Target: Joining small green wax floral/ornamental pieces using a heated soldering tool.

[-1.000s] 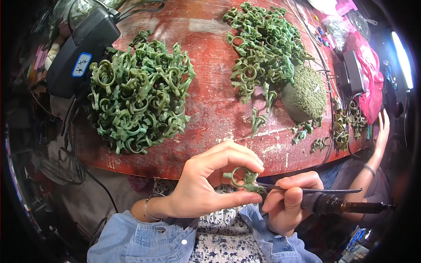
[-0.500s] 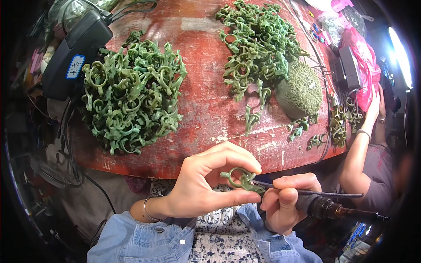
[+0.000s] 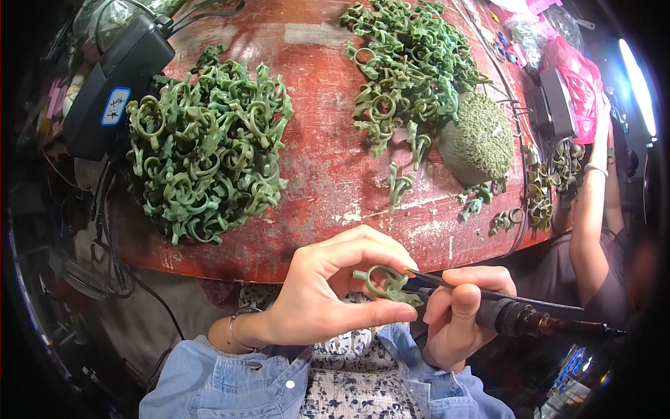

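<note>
Between the thumb and fingers of my left hand (image 3: 328, 286) is a green wax ring (image 3: 395, 285), its band upright and its ornamented side to the right. My right hand (image 3: 464, 314) is closed around a slim dark metal tool (image 3: 537, 302). The slim tool's pointed end lies beside my left fingertips, just above the ring. A thicker black-handled tool with a brown shaft, like a soldering iron (image 3: 516, 318), also rests in my right hand and points right.
Heaps of green wax rings (image 3: 209, 153) and more rings (image 3: 412, 63) lie on the red worn table (image 3: 317, 140). A rounded green lump (image 3: 474, 140) sits by the right heap. At left stands a black device (image 3: 118, 84). A co-worker's arm (image 3: 592, 209) reaches toward a pink bag (image 3: 572, 84).
The slim tool's tip has moved from the ring's ornament up to beside my left fingertips. My right hand has shifted slightly right and up. The co-worker's arm has moved right.
</note>
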A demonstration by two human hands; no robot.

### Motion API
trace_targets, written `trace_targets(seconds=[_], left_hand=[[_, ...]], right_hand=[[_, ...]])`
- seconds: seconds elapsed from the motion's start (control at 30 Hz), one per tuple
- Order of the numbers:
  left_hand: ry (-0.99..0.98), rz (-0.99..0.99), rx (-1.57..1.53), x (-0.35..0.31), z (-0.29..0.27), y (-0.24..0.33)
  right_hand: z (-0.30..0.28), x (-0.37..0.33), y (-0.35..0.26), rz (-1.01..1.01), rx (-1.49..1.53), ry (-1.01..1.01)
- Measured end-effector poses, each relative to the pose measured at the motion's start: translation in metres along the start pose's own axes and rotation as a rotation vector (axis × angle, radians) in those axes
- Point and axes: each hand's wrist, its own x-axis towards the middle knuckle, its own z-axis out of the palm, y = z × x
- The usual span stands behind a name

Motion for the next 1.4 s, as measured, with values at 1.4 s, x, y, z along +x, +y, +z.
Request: trace_targets(seconds=[1.4], left_hand=[[0.041, 0.222, 0.495, 0.0, 0.003, 0.001]], right_hand=[[-0.017, 0.0, 0.001, 0.136, 0.159, -0.102]])
